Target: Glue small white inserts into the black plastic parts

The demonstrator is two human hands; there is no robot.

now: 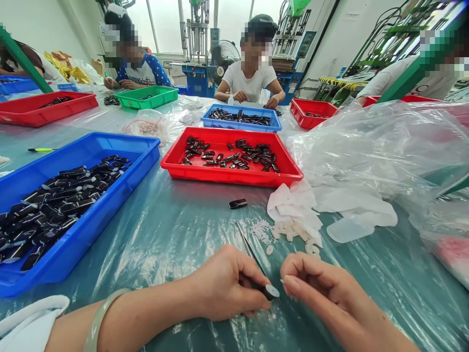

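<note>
Two hands nearly touching. Left hand pinches a dark part, pale cap at its tip; right hand fingers curled closed just beside, contents unclear. Step: probably seating cap. Next calls for square, gentle pressure.

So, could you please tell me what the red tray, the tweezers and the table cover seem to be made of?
Red tray: likely moulded plastic, glossy, with a uniform colour and a rounded rim. Tweezers: probably metal, thin with a grey sheen. Table cover: clear plastic film, judging by its wrinkles and the glare over the green surface beneath.
</note>
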